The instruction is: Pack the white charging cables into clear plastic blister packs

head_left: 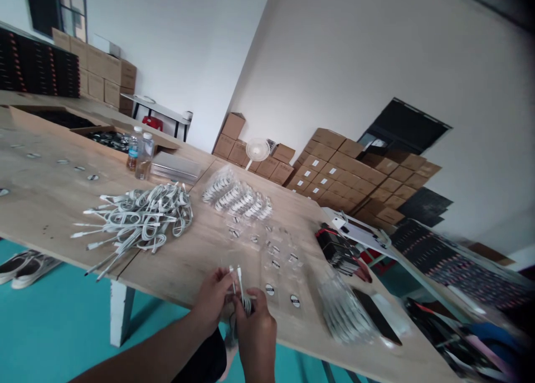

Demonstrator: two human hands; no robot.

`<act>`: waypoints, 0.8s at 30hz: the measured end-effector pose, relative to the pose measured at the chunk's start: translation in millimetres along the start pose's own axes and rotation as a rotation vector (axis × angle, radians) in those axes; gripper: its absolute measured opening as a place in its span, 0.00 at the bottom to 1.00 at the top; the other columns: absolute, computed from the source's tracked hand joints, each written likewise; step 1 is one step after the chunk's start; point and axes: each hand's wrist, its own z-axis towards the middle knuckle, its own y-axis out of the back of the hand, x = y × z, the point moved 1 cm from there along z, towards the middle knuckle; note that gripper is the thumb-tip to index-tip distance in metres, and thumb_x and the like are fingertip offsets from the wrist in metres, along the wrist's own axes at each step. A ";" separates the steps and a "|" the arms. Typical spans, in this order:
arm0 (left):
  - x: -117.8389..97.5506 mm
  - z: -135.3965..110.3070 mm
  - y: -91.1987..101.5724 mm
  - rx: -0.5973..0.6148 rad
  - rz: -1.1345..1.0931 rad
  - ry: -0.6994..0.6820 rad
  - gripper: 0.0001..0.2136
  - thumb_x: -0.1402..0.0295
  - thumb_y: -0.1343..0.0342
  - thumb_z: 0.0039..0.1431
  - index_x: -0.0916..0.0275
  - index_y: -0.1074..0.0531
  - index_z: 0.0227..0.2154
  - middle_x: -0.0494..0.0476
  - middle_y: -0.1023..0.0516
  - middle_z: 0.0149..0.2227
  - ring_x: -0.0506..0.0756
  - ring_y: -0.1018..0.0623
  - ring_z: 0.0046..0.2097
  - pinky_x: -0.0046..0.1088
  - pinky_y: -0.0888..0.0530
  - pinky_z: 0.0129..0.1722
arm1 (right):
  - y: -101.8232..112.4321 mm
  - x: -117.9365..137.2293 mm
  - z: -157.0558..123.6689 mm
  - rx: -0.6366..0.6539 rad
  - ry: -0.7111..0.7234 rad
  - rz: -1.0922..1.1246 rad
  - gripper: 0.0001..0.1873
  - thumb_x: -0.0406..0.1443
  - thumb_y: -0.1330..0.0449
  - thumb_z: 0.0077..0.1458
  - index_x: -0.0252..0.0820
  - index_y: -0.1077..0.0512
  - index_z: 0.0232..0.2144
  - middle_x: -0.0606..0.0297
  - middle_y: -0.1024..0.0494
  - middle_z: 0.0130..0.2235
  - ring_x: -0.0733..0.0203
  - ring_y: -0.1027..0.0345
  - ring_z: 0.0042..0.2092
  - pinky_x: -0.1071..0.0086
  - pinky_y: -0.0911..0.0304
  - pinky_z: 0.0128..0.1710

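My right hand is closed around a coiled white charging cable, whose two plug ends point up and away from me. My left hand pinches at the cable's near side, its fingertips close to the plugs. Both hands are at the front edge of the wooden table. Ahead of them lie flat clear plastic bags with round black-and-white labels. To the left is a tangled pile of white cables. Beyond the hands sit bagged coiled cables in rows.
Two plastic bottles stand behind the cable pile, beside a stack of silvery flat pieces. A cardboard tray holds dark items. At right are stacked clear bags, a dark flat panel and black-and-red packs.
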 end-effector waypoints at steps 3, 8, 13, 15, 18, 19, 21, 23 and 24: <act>-6.1 -1.2 -2.0 0.048 -0.007 -0.040 0.16 0.56 0.33 0.43 0.62 0.31 0.26 0.49 0.29 0.25 0.49 0.29 0.27 0.26 0.30 0.31 | 4.9 1.4 -1.2 -0.120 0.069 0.023 0.20 0.50 0.50 0.61 0.43 0.26 0.34 0.61 0.21 0.30 0.58 0.26 0.30 0.70 0.37 0.31; -11.2 -5.9 -5.9 0.101 -0.002 -0.035 0.17 0.54 0.33 0.43 0.61 0.30 0.26 0.50 0.28 0.26 0.50 0.28 0.29 0.28 0.29 0.33 | 15.5 2.4 0.1 -0.247 0.164 0.020 0.26 0.51 0.51 0.62 0.42 0.22 0.29 0.55 0.24 0.33 0.55 0.29 0.38 0.65 0.36 0.40; -12.0 -8.3 -9.8 0.183 -0.056 0.047 0.18 0.54 0.33 0.44 0.60 0.30 0.31 0.52 0.24 0.29 0.52 0.25 0.31 0.29 0.29 0.33 | 16.2 -4.9 4.4 -0.164 0.063 0.221 0.23 0.51 0.48 0.59 0.41 0.23 0.28 0.58 0.23 0.30 0.58 0.29 0.31 0.69 0.36 0.33; -12.4 -9.1 -10.7 0.183 -0.065 0.044 0.19 0.55 0.32 0.43 0.60 0.30 0.32 0.55 0.22 0.31 0.55 0.23 0.32 0.31 0.28 0.34 | 16.7 -6.7 6.1 -0.161 -0.027 0.259 0.21 0.51 0.44 0.55 0.41 0.23 0.27 0.60 0.22 0.27 0.59 0.29 0.27 0.70 0.37 0.30; -13.2 -10.4 -11.1 0.183 -0.046 0.014 0.19 0.59 0.30 0.40 0.62 0.30 0.32 0.58 0.21 0.33 0.56 0.22 0.33 0.31 0.28 0.34 | 20.2 -6.7 8.6 -0.151 -0.143 0.317 0.20 0.52 0.40 0.50 0.42 0.24 0.25 0.63 0.21 0.23 0.60 0.30 0.23 0.70 0.39 0.27; -13.5 -10.7 -11.2 0.192 -0.039 0.003 0.19 0.61 0.30 0.40 0.62 0.29 0.32 0.59 0.21 0.33 0.56 0.22 0.33 0.31 0.28 0.34 | 21.9 -6.0 9.4 -0.148 -0.157 0.342 0.20 0.53 0.40 0.49 0.41 0.24 0.25 0.63 0.21 0.23 0.59 0.30 0.23 0.70 0.38 0.26; -14.2 -11.1 -11.4 0.206 -0.026 -0.016 0.18 0.62 0.29 0.40 0.64 0.27 0.33 0.59 0.21 0.33 0.56 0.22 0.34 0.31 0.28 0.35 | 25.4 -4.1 10.6 -0.144 -0.152 0.386 0.21 0.53 0.40 0.49 0.41 0.23 0.25 0.62 0.21 0.24 0.58 0.29 0.24 0.70 0.38 0.27; -15.0 -11.3 -12.0 0.201 -0.018 -0.020 0.18 0.62 0.29 0.40 0.64 0.26 0.33 0.60 0.21 0.33 0.56 0.22 0.35 0.31 0.28 0.36 | 28.1 -2.2 11.1 -0.131 -0.134 0.411 0.22 0.53 0.41 0.50 0.41 0.23 0.25 0.60 0.20 0.25 0.57 0.28 0.26 0.69 0.37 0.28; -15.5 -11.3 -12.5 0.195 -0.017 -0.018 0.18 0.62 0.29 0.39 0.65 0.25 0.33 0.60 0.20 0.33 0.57 0.22 0.35 0.31 0.28 0.37 | 29.1 -1.6 11.2 -0.124 -0.128 0.413 0.22 0.53 0.41 0.50 0.41 0.23 0.25 0.60 0.20 0.26 0.57 0.27 0.27 0.69 0.36 0.29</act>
